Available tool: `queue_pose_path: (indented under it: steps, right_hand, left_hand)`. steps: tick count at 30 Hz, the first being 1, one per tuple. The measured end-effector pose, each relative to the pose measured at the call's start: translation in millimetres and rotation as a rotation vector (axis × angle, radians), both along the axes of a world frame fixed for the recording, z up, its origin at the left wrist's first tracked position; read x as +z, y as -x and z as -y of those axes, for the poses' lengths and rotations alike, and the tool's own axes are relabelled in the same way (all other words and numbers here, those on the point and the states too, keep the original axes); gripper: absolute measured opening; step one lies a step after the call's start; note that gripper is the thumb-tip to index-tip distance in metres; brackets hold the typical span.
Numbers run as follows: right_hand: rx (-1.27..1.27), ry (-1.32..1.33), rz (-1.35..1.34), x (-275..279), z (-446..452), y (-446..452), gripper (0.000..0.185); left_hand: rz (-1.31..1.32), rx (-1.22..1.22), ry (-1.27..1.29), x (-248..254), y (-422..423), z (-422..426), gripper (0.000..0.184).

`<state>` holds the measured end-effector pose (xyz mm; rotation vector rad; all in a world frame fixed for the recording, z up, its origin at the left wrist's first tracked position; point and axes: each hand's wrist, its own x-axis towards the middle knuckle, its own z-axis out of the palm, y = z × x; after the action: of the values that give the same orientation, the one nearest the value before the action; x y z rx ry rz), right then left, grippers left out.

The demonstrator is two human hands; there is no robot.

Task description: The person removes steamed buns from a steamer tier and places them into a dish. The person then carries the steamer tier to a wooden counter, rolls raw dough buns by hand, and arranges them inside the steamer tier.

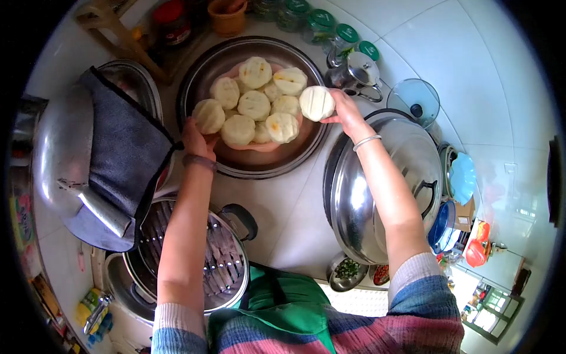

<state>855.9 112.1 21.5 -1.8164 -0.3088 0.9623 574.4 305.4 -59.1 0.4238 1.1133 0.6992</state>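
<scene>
Evidently, the right hand (343, 113) holds one pale round (317, 103) above the basin's right side, fingers closed at its edge, which leaves the broad face uncovered; the left hand (199, 141) touches the leftmost round (209, 116), but whether its fingers grip or merely steady it cannot be told. The remaining rounds (254, 105) lie heaped on a pink plate (250, 146) inside the wide basin (247, 162) on the worktop (295, 203), probably to keep them gathered between both hands. Appearance: off-white, thick, many scored with slits, some bearing orange-yellow patches.
</scene>
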Motion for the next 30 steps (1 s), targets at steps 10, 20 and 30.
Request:
queue_pose_path:
  steps: [10, 20, 30]
  right_hand:
    - [0.029, 0.049, -0.048, -16, 9, 9, 0.039]
    - [0.022, 0.129, 0.112, -35, 1, 4, 0.046]
    - [0.034, 0.346, 0.466, -30, -6, 13, 0.049]
  left_hand:
    - [-0.085, -0.009, 0.027, 12, 2, 11, 0.054]
    - [-0.073, -0.038, 0.066, 15, 5, 13, 0.053]
    - [-0.073, -0.055, 0.083, 24, 11, 20, 0.054]
